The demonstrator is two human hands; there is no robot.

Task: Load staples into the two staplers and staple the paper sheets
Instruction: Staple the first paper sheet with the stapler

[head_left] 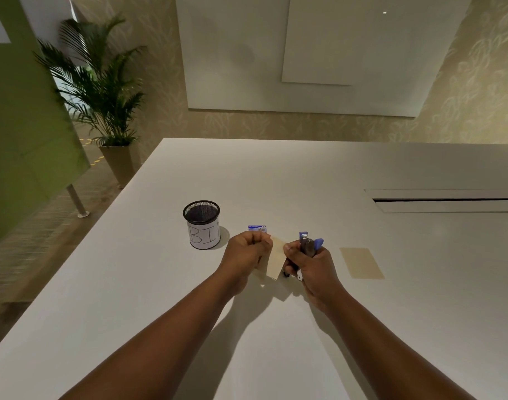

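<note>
Head view: a blue-and-grey stapler point(307, 244) is being gripped upright in the right hand point(310, 268), above the white table point(276, 183). A tan paper sheet point(276, 259) is being pinched by the left hand point(245, 254); another sheet point(361, 262) is lying to the right. The staple box point(257, 228) is being partly hidden. The mesh cup point(202, 225)'s contents cannot be told

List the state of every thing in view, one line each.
Left hand: pinches the held paper.
Right hand: grips the stapler.
Stapler: upright in the hand, off the table.
Held paper: lifted between the hands.
Second paper: flat on the table.
Staple box: behind the left hand.
Mesh cup: upright.
</note>
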